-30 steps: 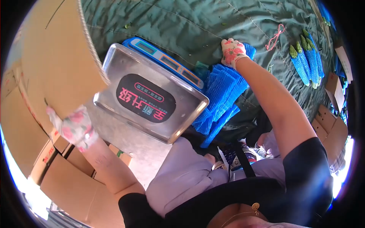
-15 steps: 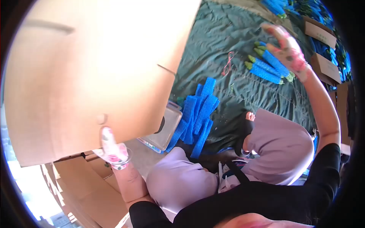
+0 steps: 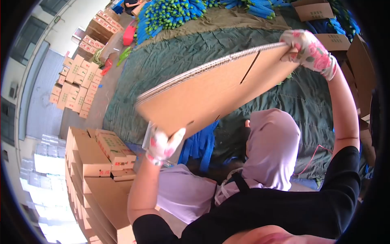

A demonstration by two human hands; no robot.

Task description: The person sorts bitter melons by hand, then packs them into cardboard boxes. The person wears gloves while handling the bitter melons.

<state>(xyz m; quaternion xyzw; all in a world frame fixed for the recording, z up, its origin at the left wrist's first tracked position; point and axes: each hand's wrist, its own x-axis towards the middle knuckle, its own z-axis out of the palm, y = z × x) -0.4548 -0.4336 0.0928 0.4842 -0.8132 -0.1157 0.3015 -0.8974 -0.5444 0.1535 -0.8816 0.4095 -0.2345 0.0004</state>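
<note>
A folded-flat cardboard box (image 3: 215, 89) is held up in front of me, slanting from lower left to upper right. My left hand (image 3: 163, 147), in a flowered glove, grips its near lower-left edge with the thumb on the face toward me. At the far right corner my gloved right hand (image 3: 310, 51) has its fingers wrapped round the edge. Behind the box, blue net sleeves (image 3: 199, 144) lie in a pile by my lap, partly hidden. The board also covers most of whatever lies on the tarp behind it.
A dark green tarp (image 3: 162, 61) covers the floor. Many green vegetables in blue netting (image 3: 170, 16) are heaped at the back. Cardboard boxes (image 3: 115, 150) stand stacked close on my left, with another stack (image 3: 79, 83) farther off. Open cartons (image 3: 333, 42) stand at the right.
The cardboard has swung from upright at the left to a slant across the middle. My right hand, earlier raised with nothing in it, now grips the cardboard's far corner. My view has lifted.
</note>
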